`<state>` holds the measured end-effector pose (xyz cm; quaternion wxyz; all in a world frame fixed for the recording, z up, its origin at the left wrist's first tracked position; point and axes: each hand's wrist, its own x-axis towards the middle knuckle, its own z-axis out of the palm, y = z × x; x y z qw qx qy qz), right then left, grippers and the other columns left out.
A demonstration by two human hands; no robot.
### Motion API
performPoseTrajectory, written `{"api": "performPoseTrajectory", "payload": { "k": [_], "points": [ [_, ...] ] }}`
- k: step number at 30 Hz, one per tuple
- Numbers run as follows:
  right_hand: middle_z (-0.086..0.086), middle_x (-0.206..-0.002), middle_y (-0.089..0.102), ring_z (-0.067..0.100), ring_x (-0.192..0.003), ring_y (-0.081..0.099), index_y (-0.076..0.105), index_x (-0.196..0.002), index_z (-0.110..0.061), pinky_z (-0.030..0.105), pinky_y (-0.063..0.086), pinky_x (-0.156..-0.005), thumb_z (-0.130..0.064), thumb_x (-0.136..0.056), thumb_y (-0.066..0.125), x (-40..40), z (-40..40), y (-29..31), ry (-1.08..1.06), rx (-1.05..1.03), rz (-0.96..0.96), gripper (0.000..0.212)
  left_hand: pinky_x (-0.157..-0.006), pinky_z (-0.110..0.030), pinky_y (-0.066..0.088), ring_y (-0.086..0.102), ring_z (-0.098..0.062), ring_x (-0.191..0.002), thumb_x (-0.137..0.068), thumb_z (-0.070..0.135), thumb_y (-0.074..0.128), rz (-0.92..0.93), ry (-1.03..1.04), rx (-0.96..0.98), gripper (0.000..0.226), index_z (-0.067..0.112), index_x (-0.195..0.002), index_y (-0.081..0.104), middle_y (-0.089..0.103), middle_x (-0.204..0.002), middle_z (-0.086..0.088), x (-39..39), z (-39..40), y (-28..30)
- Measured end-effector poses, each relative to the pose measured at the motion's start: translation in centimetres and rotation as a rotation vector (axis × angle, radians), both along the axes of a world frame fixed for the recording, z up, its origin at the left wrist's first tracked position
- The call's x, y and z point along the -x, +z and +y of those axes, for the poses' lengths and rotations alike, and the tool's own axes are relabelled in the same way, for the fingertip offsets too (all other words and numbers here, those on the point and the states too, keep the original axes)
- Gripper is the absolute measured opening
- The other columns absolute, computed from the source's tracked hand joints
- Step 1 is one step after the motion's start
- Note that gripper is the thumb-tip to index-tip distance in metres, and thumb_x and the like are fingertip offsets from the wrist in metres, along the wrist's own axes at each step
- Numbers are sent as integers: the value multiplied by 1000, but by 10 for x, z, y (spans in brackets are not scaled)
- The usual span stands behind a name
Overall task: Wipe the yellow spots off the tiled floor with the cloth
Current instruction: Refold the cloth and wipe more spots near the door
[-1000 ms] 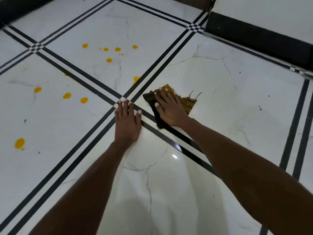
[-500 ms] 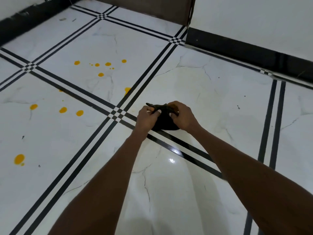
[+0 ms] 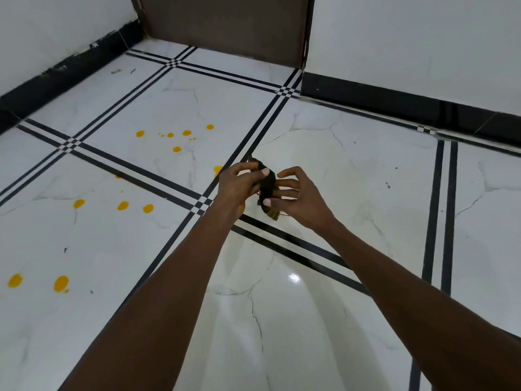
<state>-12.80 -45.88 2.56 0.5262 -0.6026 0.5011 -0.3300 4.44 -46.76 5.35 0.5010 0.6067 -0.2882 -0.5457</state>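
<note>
two hands [image 3: 239,187], one cloth [image 3: 267,184], roughly fourteen yellow spots [image 3: 123,205] plus tiny specks too small to count, one door [image 3: 225,24]

We see even, soft indoor light, a small bright glare spot on the glossy tiled floor [image 3: 294,277] near its near edge, faint shadow under our arms, wide-angle bending of the tile lines toward the frame's edges, slight softness throughout.

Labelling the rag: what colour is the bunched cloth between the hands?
Dark brown-black bunched cloth, with an olive-yellow frayed end hanging below; head view.
</note>
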Motion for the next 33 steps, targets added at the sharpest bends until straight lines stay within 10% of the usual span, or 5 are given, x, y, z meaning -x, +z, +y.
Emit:
{"api": "performPoseTrajectory", "payload": {
  "k": [6,12,24,28,33],
  "points": [
    [4,-99,81,9,-85,77,62,-112,-11,29,64,-82,-21,-98,72,-16,2,5,-124,80,31,19,-85,-32,64,79,-25,-90,-78,25,91,-97,40,-5,41,1,-106,74,80,-99,-16,0,0,6],
    [20,-102,79,31,-101,78,65,-115,-1,39,65,-90,-14,-101,69,-21,4,22,-183,-187,-289,20,-77,-16,52,74,-8,-98,-87,60,73,-233,-103,16,43,19,-99,83,81,-98,3,1,13,21],
    [19,-128,69,33,-119,70,55,-126,-4,43,60,-101,-9,-107,56,0,6,18,-169,-375,-455,20,-96,-36,58,67,-30,-123,-98,17,70,-93,-90,27,29,7,-125,69,74,-121,-14,-18,24,7],
    [20,-143,58,34,-130,61,50,-136,-2,42,55,-103,-13,-104,62,17,1,19,-138,-365,-164,36,-94,-35,60,69,-27,-118,-104,23,62,-306,-219,146,32,9,-132,60,72,-120,-12,-15,11,35],
    [14,-164,33,31,-152,30,33,-159,-19,46,30,-125,-23,-90,81,13,-22,50,115,165,490,84,-99,-45,59,72,-26,-110,-103,20,63,-643,-513,314,28,8,-128,63,74,-117,-15,-10,-2,73]
  ]
}}
